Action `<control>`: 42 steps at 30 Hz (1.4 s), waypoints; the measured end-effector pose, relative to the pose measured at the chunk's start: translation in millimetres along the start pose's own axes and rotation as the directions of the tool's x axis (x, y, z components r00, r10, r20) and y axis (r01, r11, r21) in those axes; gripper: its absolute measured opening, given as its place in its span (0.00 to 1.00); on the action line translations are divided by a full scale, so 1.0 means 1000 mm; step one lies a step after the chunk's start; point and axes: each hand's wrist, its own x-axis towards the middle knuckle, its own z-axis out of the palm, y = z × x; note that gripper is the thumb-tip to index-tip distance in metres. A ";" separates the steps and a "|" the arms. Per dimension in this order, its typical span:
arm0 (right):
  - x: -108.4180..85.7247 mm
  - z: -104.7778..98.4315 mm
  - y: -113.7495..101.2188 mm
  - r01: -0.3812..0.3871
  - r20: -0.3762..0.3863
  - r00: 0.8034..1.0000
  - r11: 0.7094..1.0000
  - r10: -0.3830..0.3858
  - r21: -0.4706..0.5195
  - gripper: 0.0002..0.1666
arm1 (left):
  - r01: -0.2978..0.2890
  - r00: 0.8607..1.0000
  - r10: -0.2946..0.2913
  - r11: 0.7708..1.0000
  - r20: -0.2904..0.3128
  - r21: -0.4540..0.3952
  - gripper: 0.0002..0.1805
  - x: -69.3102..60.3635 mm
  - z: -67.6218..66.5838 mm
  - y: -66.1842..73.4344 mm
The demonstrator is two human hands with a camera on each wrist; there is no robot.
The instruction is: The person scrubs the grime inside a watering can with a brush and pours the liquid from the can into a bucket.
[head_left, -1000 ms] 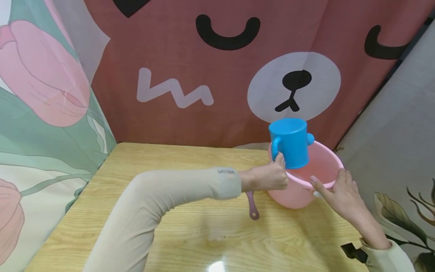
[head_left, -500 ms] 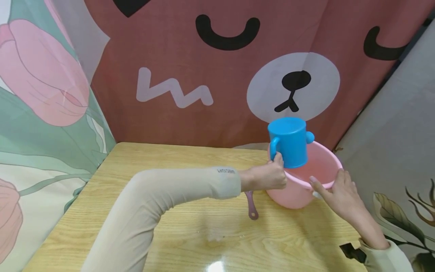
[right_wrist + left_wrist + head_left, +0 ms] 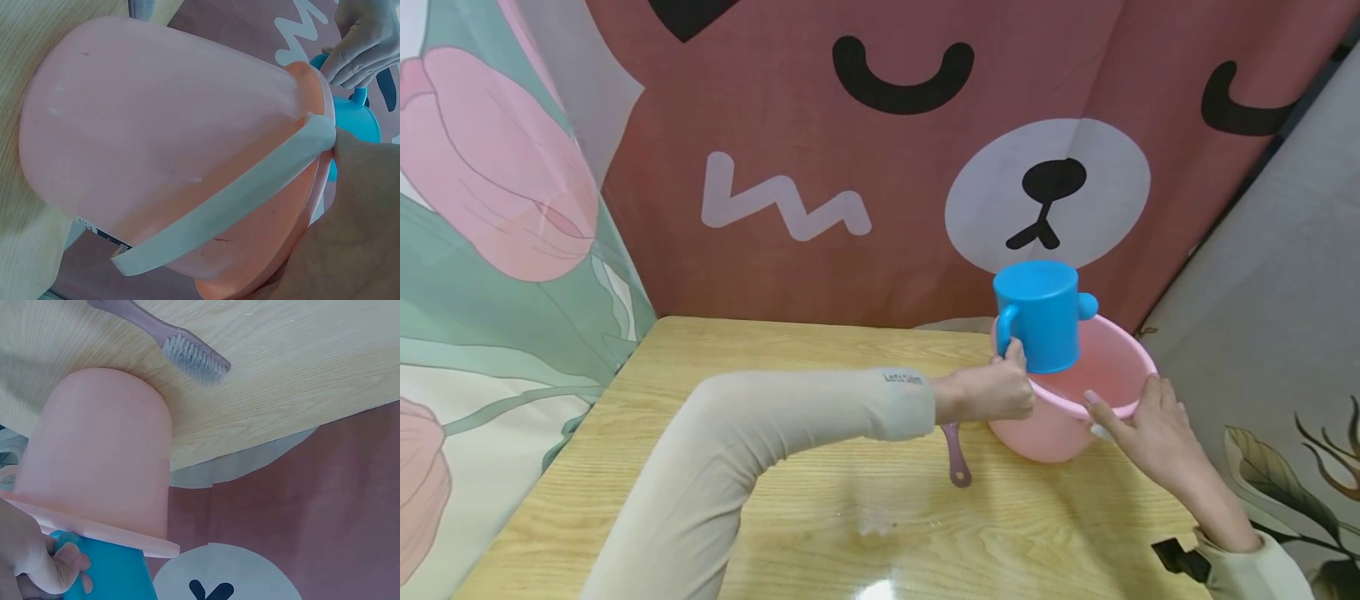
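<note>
My left hand [image 3: 988, 392] grips the handle of a blue cup [image 3: 1048, 325] by curled fingers, thumb uppermost. The cup hangs above the left part of a pink bucket's [image 3: 1045, 437] mouth; its flat, closed-looking end faces up and a rounded nub sticks out on the right. On the bucket's near right rim, my right hand [image 3: 1165, 433] holds on with thumb and fingers spread across the edge. The right wrist view shows the bucket's pale carrying handle [image 3: 225, 203] hanging down its side. What lies deep in the bucket is hidden.
A purple-handled brush [image 3: 194, 356] with pale bristles lies on the wooden table [image 3: 775, 517] left of the bucket. Small wet-looking marks dot the tabletop. A bear-print curtain [image 3: 790, 275] hangs behind the table, and a grey cloth [image 3: 1262, 292] at the right.
Almost nothing differs: the blue cup and my left hand stay over the bucket with only a slight shift, and my right hand keeps its place on the rim.
</note>
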 end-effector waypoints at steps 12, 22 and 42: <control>0.001 0.001 0.000 0.002 -0.010 1.000 1.000 -0.002 0.008 0.59 | 0.024 0.999 -0.020 0.997 0.044 -0.074 0.16 0.001 -0.003 -0.002; 0.001 0.000 0.000 0.012 -0.019 1.000 1.000 -0.012 0.017 0.59 | 0.086 0.996 -0.080 0.982 0.040 -0.166 0.20 -0.001 0.000 -0.002; 0.001 0.002 0.001 0.010 -0.013 1.000 1.000 -0.010 0.012 0.59 | 0.192 0.981 -0.187 0.941 0.047 -0.278 0.12 -0.011 0.005 0.004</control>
